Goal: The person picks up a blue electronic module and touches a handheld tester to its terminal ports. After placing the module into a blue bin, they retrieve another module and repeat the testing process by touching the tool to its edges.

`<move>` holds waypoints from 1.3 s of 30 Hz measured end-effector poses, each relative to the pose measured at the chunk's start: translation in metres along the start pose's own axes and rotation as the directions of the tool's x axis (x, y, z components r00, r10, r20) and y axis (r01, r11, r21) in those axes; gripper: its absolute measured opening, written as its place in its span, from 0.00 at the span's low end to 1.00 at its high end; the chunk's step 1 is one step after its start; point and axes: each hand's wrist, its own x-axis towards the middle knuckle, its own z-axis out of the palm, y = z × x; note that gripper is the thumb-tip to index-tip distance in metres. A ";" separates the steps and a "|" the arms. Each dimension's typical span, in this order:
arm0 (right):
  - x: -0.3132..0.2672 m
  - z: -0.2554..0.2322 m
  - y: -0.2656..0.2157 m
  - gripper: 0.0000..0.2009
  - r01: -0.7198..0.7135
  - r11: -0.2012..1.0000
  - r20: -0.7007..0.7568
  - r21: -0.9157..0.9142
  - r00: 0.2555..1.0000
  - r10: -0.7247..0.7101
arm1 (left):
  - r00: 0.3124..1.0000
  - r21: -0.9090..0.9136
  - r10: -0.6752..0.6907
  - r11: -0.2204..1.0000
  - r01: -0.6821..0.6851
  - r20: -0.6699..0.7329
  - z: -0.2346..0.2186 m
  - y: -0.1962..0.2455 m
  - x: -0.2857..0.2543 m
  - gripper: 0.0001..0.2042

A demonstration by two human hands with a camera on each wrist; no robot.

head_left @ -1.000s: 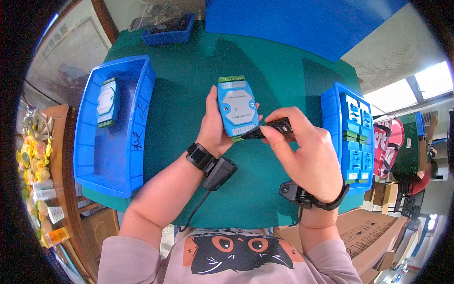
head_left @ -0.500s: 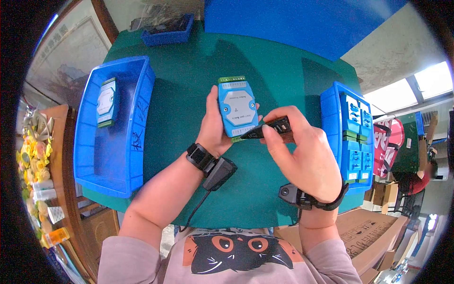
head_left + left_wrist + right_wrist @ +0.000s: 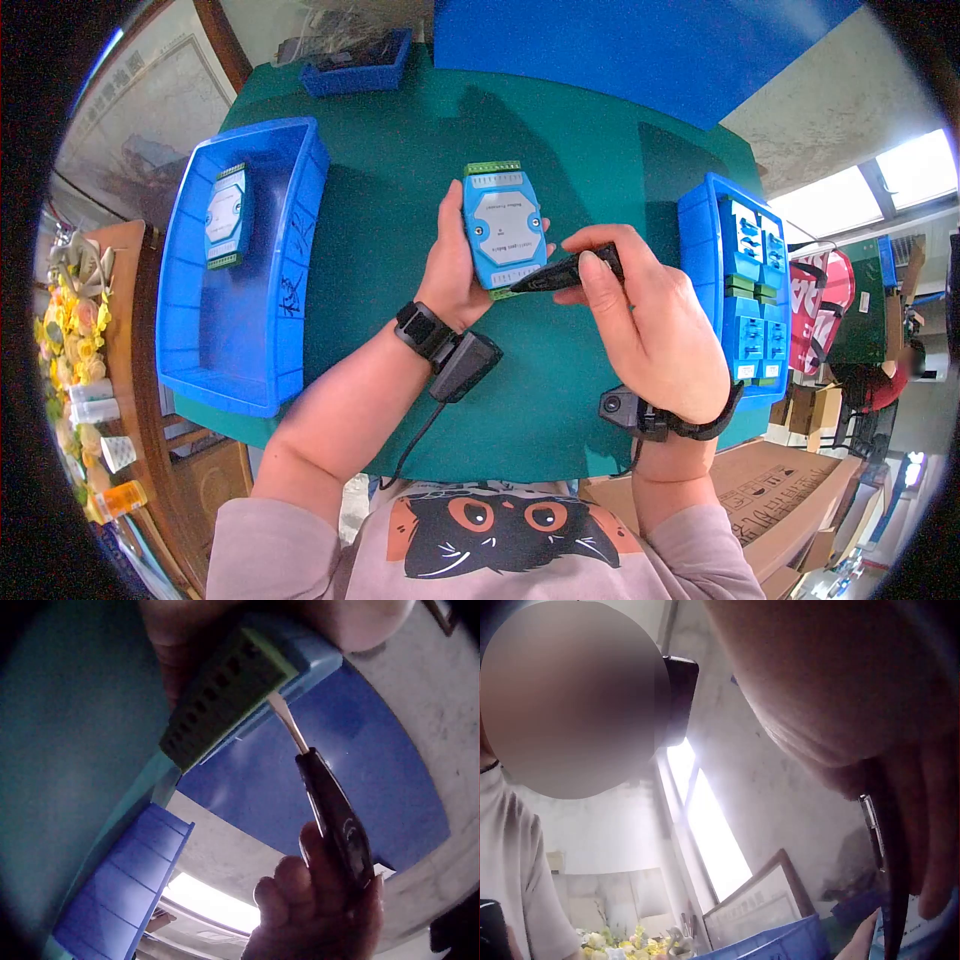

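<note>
In the head view my left hand (image 3: 448, 262) holds a blue plastic module (image 3: 506, 228) with a grey label up over the table, its fingers mostly behind it. Green terminal blocks line the module's two ends. My right hand (image 3: 655, 325) grips a black-handled screwdriver (image 3: 577, 271), thumb along the handle, pointing at the near end. From the left wrist, the flat metal tip of the screwdriver (image 3: 335, 810) meets the edge of the green terminal block (image 3: 217, 697). The right wrist view shows the dark handle in shadow beside the fingers.
On the green table (image 3: 390, 190), a blue bin (image 3: 235, 335) at left holds one similar module (image 3: 225, 215). A second blue bin (image 3: 703, 265) at right is packed with several modules. A small blue bin (image 3: 355, 80) stands at the back, near a blue panel (image 3: 620, 55).
My right hand has rolled a little and its thumb has shifted up along the screwdriver's handle. The module has moved slightly right; the tip stays at its near end.
</note>
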 end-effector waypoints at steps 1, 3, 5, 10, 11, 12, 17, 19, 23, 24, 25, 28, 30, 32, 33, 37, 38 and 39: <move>0.000 -0.001 -0.001 0.09 -0.009 1.000 0.014 -0.001 1.000 0.009 | 1.000 -0.001 0.002 1.000 -0.002 0.004 -0.001 0.000 0.001 0.33; 0.000 -0.001 -0.001 0.09 -0.020 1.000 0.015 0.018 1.000 0.019 | 1.000 0.007 0.004 1.000 -0.004 0.012 -0.002 -0.001 0.002 0.33; 0.000 0.002 0.001 0.10 -0.021 0.998 -0.012 0.056 1.000 0.022 | 1.000 0.025 0.005 1.000 -0.006 0.019 -0.004 0.000 0.002 0.33; 0.000 0.002 -0.001 0.09 0.005 0.996 -0.033 0.084 0.999 -0.003 | 1.000 0.011 -0.002 1.000 0.002 0.009 -0.001 0.000 0.001 0.33; -0.001 0.002 -0.002 0.09 0.009 0.995 -0.042 0.104 0.999 -0.004 | 1.000 0.005 -0.001 1.000 0.001 0.005 -0.001 0.000 0.001 0.33; -0.001 0.002 -0.003 0.09 0.012 0.995 -0.047 0.099 0.999 -0.007 | 1.000 0.006 -0.002 1.000 0.002 0.009 -0.002 0.000 0.001 0.33; -0.002 0.002 -0.005 0.08 0.016 0.997 -0.033 0.073 0.999 -0.014 | 1.000 0.005 -0.008 1.000 0.008 0.003 0.000 0.001 0.000 0.34; -0.002 0.003 -0.004 0.08 0.034 0.998 -0.033 0.050 0.999 -0.032 | 1.000 0.003 -0.014 1.000 0.014 -0.007 0.002 0.001 -0.001 0.34; -0.002 0.001 -0.003 0.08 0.057 0.998 0.017 0.024 0.998 -0.058 | 1.000 0.012 -0.004 1.000 0.004 -0.002 0.000 0.000 0.000 0.34; -0.003 0.001 -0.004 0.08 0.065 0.998 0.022 0.003 0.998 -0.065 | 1.000 0.013 -0.008 1.000 0.008 0.002 -0.001 0.001 0.000 0.34; -0.004 0.001 -0.005 0.08 0.073 0.997 0.027 -0.019 0.997 -0.073 | 1.000 0.014 -0.012 1.000 0.011 0.007 -0.001 0.001 0.001 0.34; -0.005 -0.001 -0.005 0.07 0.114 0.993 0.054 -0.027 0.992 -0.112 | 1.000 0.041 -0.021 0.999 0.020 0.015 -0.001 0.001 0.000 0.35; -0.005 -0.002 -0.003 0.07 0.140 0.990 0.067 -0.007 0.988 -0.139 | 1.000 0.046 -0.020 0.999 0.019 0.018 -0.001 0.001 0.000 0.35; -0.005 -0.001 -0.002 0.07 0.158 0.987 0.070 0.019 0.985 -0.159 | 1.000 0.028 -0.012 1.000 0.012 0.020 0.000 0.001 0.000 0.34; -0.005 -0.002 -0.002 0.07 0.161 0.987 0.071 0.013 0.984 -0.162 | 1.000 0.035 -0.009 0.999 0.008 0.017 0.000 0.001 0.000 0.34; -0.006 -0.004 -0.006 0.08 0.138 0.990 0.093 -0.005 0.986 -0.137 | 1.000 0.061 -0.004 0.998 0.003 0.016 -0.002 0.001 0.001 0.34; -0.006 -0.004 -0.007 0.08 0.123 0.992 0.103 -0.007 0.987 -0.121 | 1.000 0.067 -0.005 0.998 0.004 0.019 -0.002 0.001 0.001 0.35; -0.006 -0.004 -0.007 0.08 0.124 0.992 0.097 -0.005 0.988 -0.123 | 1.000 0.060 -0.007 0.998 0.007 0.012 -0.001 0.001 0.001 0.35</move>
